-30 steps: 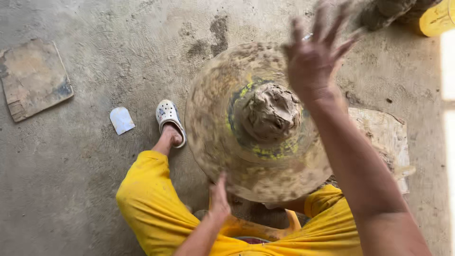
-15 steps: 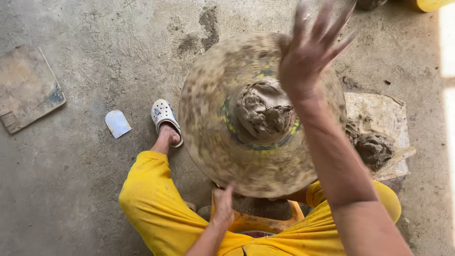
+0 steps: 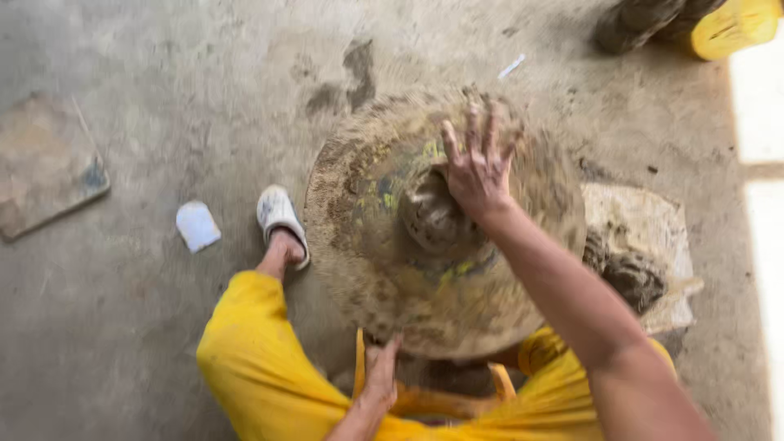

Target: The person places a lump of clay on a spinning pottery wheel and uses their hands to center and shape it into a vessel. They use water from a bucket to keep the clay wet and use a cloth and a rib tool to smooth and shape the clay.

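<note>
Clay lump (image 3: 433, 216) sitting mid-wheel (image 3: 351, 245), right hand (image 3: 478, 171) hovering just above, fingers spread apart, gripping nothing; left hand (image 3: 380, 376) bracing near rim. Risking knocking lump off-centre by landing unevenly.

A rough grey concrete floor (image 3: 122, 343) is filling the scene, with dark damp stains (image 3: 347, 77) showing at twelve o'clock. A flat worn board (image 3: 45, 167) is lying at nine o'clock. Bright daylight (image 3: 763, 114) is glaring in at three o'clock.
</note>
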